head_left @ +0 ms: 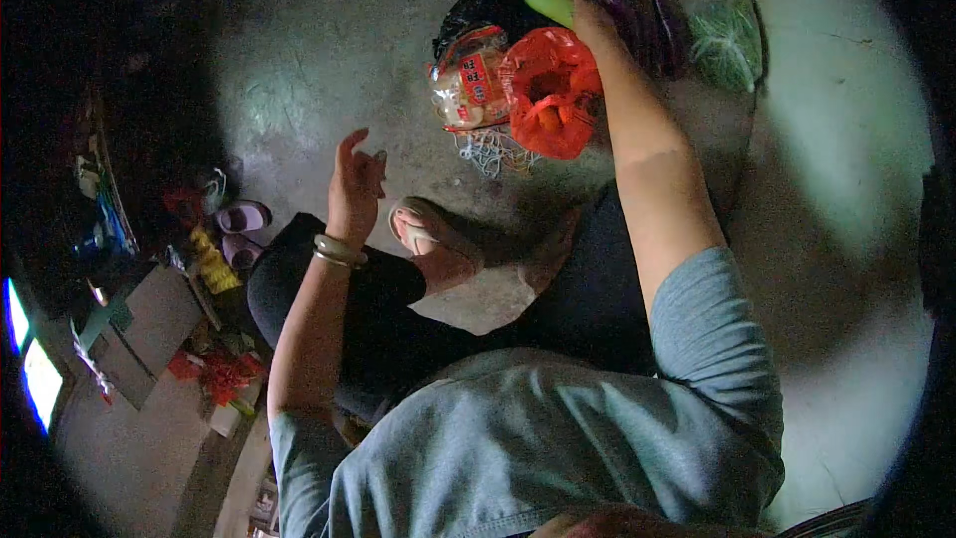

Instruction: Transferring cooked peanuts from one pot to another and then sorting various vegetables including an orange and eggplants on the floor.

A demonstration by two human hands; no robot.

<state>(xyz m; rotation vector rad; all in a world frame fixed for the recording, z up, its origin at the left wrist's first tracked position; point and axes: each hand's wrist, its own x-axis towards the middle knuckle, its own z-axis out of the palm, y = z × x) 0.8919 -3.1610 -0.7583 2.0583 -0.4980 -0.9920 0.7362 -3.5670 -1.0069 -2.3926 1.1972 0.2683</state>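
Observation:
At the far side my right hand [594, 24] is closed round one end of a long, pale-green gourd [547, 2], which lies over a black plastic bag [486, 6]. Just right of that hand rest several dark purple eggplants [657, 28]. A crumpled red plastic bag [538, 125] sits below the hand, its contents hard to make out. Touching its left side is a clear, red-printed food package [476, 88]. My left hand [357, 177], with a bangle at the wrist, hovers over the floor with fingers apart and holds nothing.
A leafy green vegetable in clear wrap [727, 45] lies by the wall at right. Tangled pale strings [493, 151] are beside the red bag. My sandalled foot [416, 227] is near the left hand. Purple slippers [243, 217] and red decorations [224, 374] are at left.

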